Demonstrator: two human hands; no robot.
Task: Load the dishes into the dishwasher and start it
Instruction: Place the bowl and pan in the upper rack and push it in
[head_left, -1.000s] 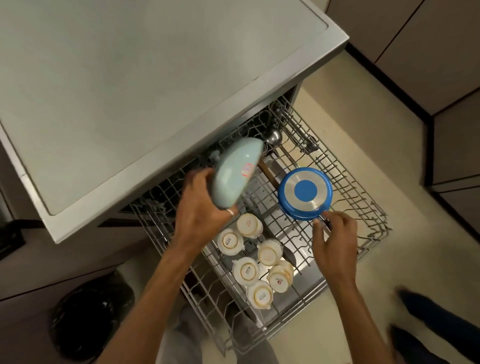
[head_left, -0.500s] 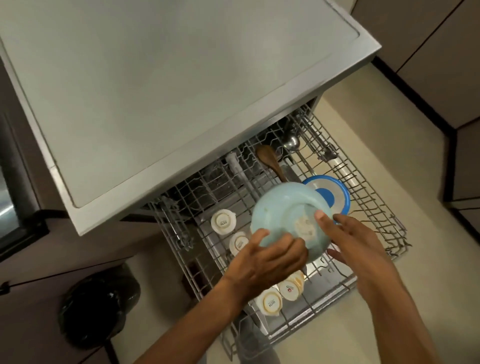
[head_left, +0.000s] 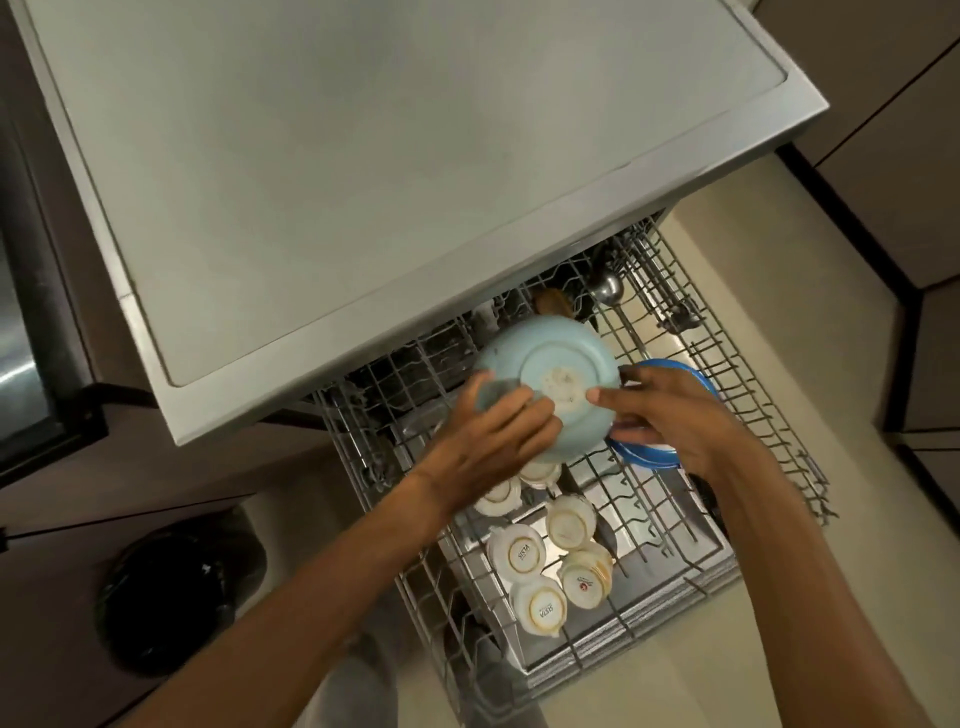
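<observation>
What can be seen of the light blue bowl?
The light blue bowl is round and matte, ceramic by its look, with a raised foot ring around a worn pale patch. It is upside down, its base facing the camera, over the dishwasher rack. The left hand grips its near-left rim; the right hand holds its right side, one fingertip on the base. Whether it touches the rack is hidden.

Dim, flat indoor light. A bright glint sits among the cups (head_left: 570, 521). The left hand (head_left: 488, 436) is motion-blurred, and straight edges bow.

Head-worn wide-angle view, looking steeply down, close above dishwasher rack (head_left: 644, 499)
</observation>
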